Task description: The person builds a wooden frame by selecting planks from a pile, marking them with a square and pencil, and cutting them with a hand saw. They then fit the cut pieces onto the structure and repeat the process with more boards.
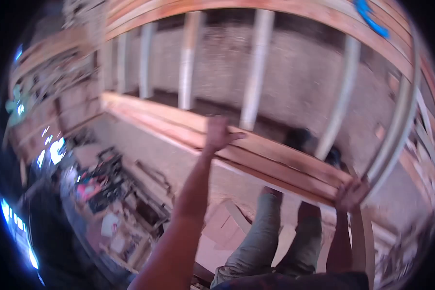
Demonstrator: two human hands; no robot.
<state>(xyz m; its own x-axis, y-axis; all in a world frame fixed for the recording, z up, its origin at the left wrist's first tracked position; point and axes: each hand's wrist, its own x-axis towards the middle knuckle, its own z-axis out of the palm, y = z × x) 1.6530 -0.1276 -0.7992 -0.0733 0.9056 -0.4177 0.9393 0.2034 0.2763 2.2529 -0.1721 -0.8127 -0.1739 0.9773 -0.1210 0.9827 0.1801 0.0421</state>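
A large wooden frame [275,145] stretches across the view, with pale slats [257,67] running between its near rail and its far rail [295,10]. My left hand [220,134] is closed over the near rail, around its middle, thumb pointing right along the top. At the rail's right end, by the corner, my right hand [354,193] grips the same frame; its fingers are partly blurred. A bright blue strip [371,19] lies on the far rail at the upper right. The undersides of the rails are hidden.
My legs [263,232] stand close behind the near rail. A cluttered heap of tools and wood scraps [101,186] lies at the left. Flat boards [223,227] rest by my feet. More timber [423,116] is at the right edge, and stacked wood [58,72] at the upper left.
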